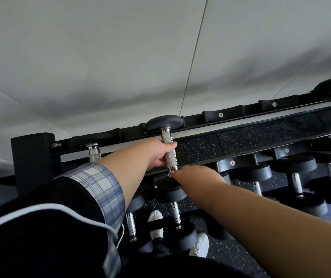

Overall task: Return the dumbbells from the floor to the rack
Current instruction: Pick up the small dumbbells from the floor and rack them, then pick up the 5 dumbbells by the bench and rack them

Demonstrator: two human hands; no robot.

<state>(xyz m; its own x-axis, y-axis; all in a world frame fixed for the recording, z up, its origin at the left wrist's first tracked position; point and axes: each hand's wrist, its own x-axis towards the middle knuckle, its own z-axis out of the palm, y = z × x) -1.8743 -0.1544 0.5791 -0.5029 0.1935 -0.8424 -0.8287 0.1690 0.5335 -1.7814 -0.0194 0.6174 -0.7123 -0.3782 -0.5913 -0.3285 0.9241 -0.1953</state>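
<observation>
Plaid-cuffed left hand (158, 155) grips knurled chrome dumbbell (168, 149); right hand (196, 174) cups its round black end.

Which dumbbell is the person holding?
The top-rail dumbbell, second from the rack's left end. The left hand grips its handle; the right hand touches its near end. No hand touches the others.

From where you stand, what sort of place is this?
Most likely a gym's weights corner: a black dumbbell rack with cradles, several chrome-handled dumbbells on its lower tier, and speckled rubber flooring.

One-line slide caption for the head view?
Left hand seats a dumbbell on the top rack rail; right hand steadies it.
</observation>
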